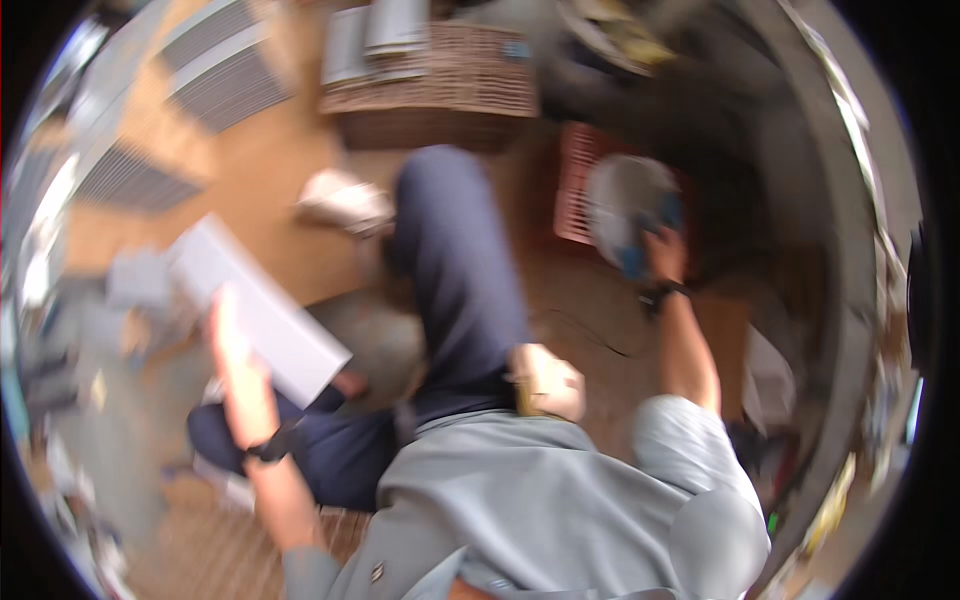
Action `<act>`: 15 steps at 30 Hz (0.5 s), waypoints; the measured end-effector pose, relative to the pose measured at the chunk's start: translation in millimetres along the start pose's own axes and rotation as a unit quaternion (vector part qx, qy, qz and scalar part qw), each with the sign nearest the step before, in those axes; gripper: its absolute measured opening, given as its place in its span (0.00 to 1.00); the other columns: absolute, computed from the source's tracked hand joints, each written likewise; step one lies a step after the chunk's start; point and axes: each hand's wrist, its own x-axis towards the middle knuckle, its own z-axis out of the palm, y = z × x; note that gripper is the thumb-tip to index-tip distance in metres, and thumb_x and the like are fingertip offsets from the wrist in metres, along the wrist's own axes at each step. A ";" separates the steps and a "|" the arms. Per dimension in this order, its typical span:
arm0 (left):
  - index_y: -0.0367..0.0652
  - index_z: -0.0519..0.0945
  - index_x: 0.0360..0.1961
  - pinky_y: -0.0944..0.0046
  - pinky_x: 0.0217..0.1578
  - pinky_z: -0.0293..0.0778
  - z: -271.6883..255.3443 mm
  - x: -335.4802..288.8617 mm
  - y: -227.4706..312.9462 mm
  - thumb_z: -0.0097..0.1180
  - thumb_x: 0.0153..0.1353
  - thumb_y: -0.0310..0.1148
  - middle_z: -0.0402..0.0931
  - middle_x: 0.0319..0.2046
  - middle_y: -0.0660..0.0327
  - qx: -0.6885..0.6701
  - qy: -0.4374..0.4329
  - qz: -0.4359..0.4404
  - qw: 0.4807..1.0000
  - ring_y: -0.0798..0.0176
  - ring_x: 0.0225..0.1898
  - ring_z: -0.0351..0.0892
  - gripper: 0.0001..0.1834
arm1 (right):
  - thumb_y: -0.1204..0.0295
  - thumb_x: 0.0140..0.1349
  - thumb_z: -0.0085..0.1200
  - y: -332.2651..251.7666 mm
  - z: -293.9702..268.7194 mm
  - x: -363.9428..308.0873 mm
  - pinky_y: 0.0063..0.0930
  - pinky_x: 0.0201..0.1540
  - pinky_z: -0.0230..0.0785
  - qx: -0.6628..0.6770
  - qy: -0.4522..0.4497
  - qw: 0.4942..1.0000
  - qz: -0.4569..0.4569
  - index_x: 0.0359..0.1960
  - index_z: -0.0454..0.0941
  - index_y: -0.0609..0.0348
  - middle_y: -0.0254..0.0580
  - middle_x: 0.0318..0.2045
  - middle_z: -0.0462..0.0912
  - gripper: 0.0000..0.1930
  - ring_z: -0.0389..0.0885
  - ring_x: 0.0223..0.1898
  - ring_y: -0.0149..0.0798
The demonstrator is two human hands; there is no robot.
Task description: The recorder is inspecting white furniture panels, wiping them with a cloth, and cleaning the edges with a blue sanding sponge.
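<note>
Blurred by motion, my left hand (235, 345) is at the left edge of a long white rectangular slab (265, 315) and grips it, tilted above my bent leg. Whether the slab is a stack of sheets or one solid piece I cannot make out. Out to the right, my right hand (664, 252) reaches onto a round white tub (612, 195) that has blue patches on it. My right fingers are smeared, and what they touch there is unclear. The tub sits in or against a pinkish-red plastic basket (574, 185).
Ahead stands a brown woven-looking crate (470, 70) with grey-white slabs (395, 30) on top. Grey stacks of sheets (230, 75) lie on a tan surface (270, 220) at the far left. A thin dark cable (590, 335) crosses the floor. A cardboard-coloured panel (722, 345) stands beside my right forearm.
</note>
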 end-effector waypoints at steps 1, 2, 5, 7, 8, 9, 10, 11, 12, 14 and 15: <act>0.36 0.74 0.59 0.57 0.67 0.62 9.0 -17.1 16.3 0.53 0.69 0.40 0.75 0.57 0.55 -0.018 0.047 0.055 0.997 0.57 0.61 0.72 0.24 | 0.61 0.62 0.58 -14.3 -2.5 6.0 0.33 0.42 0.71 0.099 -0.079 0.991 0.031 0.48 0.82 0.62 0.43 0.37 0.85 0.19 0.81 0.37 0.38; 0.36 0.74 0.59 0.57 0.67 0.62 0.7 -14.2 13.7 0.53 0.69 0.40 0.75 0.57 0.55 -0.002 0.116 0.100 0.988 0.57 0.61 0.72 0.24 | 0.64 0.63 0.57 -48.8 -18.4 -4.4 0.29 0.37 0.68 0.273 -0.175 0.939 0.113 0.46 0.83 0.62 0.37 0.33 0.83 0.16 0.77 0.33 0.31; 0.42 0.75 0.56 0.61 0.51 0.76 40.2 5.9 -2.9 0.57 0.69 0.34 0.79 0.46 0.61 -0.121 -0.113 0.056 0.985 0.64 0.49 0.78 0.17 | 0.62 0.64 0.57 35.0 -19.1 34.9 0.33 0.50 0.71 0.171 -0.105 0.978 0.054 0.51 0.78 0.72 0.50 0.45 0.84 0.22 0.81 0.44 0.41; 0.42 0.76 0.53 0.65 0.45 0.78 23.1 0.0 9.7 0.56 0.70 0.37 0.81 0.40 0.66 -0.129 -0.092 0.103 0.982 0.71 0.43 0.80 0.15 | 0.57 0.66 0.56 -4.4 10.2 50.1 0.37 0.63 0.64 0.107 -0.050 0.992 -0.031 0.57 0.73 0.75 0.61 0.55 0.78 0.29 0.76 0.58 0.51; 0.42 0.75 0.54 0.65 0.45 0.78 14.5 -0.5 13.5 0.57 0.70 0.38 0.80 0.41 0.66 -0.138 -0.094 0.115 0.979 0.71 0.44 0.80 0.16 | 0.58 0.69 0.55 -33.1 12.8 65.0 0.35 0.65 0.62 0.161 -0.077 0.981 -0.072 0.58 0.73 0.72 0.57 0.59 0.76 0.27 0.74 0.60 0.46; 0.43 0.75 0.55 0.64 0.45 0.78 -2.1 -4.1 19.2 0.57 0.69 0.39 0.80 0.43 0.66 -0.136 -0.083 0.132 0.978 0.72 0.44 0.79 0.17 | 0.60 0.71 0.52 -92.9 10.3 62.2 0.35 0.64 0.62 0.248 -0.108 0.955 -0.121 0.59 0.73 0.71 0.56 0.58 0.77 0.25 0.75 0.59 0.46; 0.43 0.75 0.55 0.64 0.46 0.78 -12.7 -11.2 24.9 0.57 0.69 0.40 0.80 0.44 0.66 -0.178 -0.090 0.130 0.971 0.71 0.45 0.79 0.18 | 0.60 0.72 0.50 -166.7 -5.7 49.7 0.34 0.64 0.62 0.305 -0.134 0.935 -0.122 0.60 0.73 0.69 0.54 0.58 0.77 0.24 0.75 0.59 0.44; 0.44 0.75 0.55 0.63 0.47 0.78 -12.9 -17.4 31.0 0.57 0.69 0.41 0.80 0.44 0.67 -0.222 -0.105 0.129 0.961 0.71 0.46 0.79 0.18 | 0.59 0.73 0.49 -232.7 -39.6 34.8 0.32 0.64 0.62 0.327 -0.139 0.913 -0.202 0.60 0.74 0.68 0.51 0.56 0.79 0.24 0.74 0.58 0.42; 0.45 0.75 0.55 0.62 0.50 0.76 -10.8 -28.0 40.8 0.56 0.70 0.42 0.79 0.45 0.67 -0.249 -0.120 0.122 0.953 0.69 0.47 0.79 0.18 | 0.60 0.73 0.48 -301.8 -79.3 7.4 0.33 0.65 0.61 0.417 -0.203 0.862 -0.207 0.61 0.73 0.67 0.48 0.56 0.79 0.24 0.74 0.58 0.40; 0.47 0.75 0.54 0.61 0.51 0.75 2.3 -27.8 34.5 0.56 0.70 0.42 0.79 0.45 0.67 -0.331 -0.169 0.102 0.923 0.70 0.47 0.78 0.17 | 0.61 0.73 0.47 -362.2 -110.7 14.5 0.33 0.65 0.61 0.404 -0.247 0.839 -0.267 0.62 0.71 0.67 0.47 0.57 0.77 0.24 0.74 0.58 0.39; 0.49 0.74 0.54 0.62 0.49 0.75 15.4 -37.2 40.2 0.55 0.70 0.44 0.78 0.44 0.69 -0.349 -0.122 0.145 0.918 0.70 0.45 0.78 0.17 | 0.59 0.73 0.47 -394.3 -116.2 -3.1 0.34 0.65 0.62 0.454 -0.286 0.788 -0.301 0.64 0.70 0.67 0.50 0.58 0.76 0.26 0.73 0.60 0.42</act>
